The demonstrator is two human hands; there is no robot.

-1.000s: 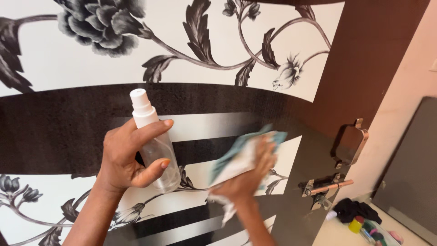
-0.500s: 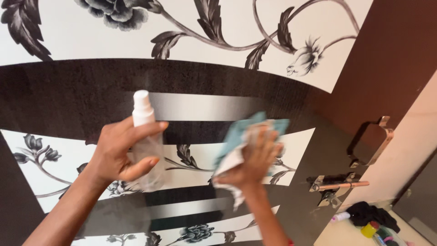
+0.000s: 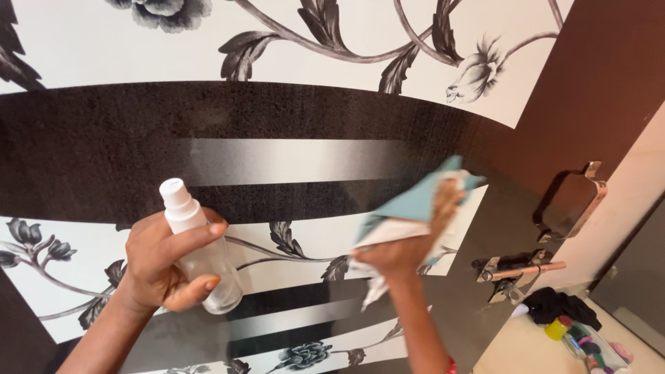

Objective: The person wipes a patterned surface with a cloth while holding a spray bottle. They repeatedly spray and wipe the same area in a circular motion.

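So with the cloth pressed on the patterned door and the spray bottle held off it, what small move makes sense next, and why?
Probably sweep the cloth on across the door toward the latch. The right hand presses it flat beside the flower print, while the left hand holds the spray bottle upright, with no finger on its nozzle.

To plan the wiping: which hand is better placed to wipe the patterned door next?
Probably the right hand: it presses the teal and white cloth against the floral door. The left hand holds a clear spray bottle.
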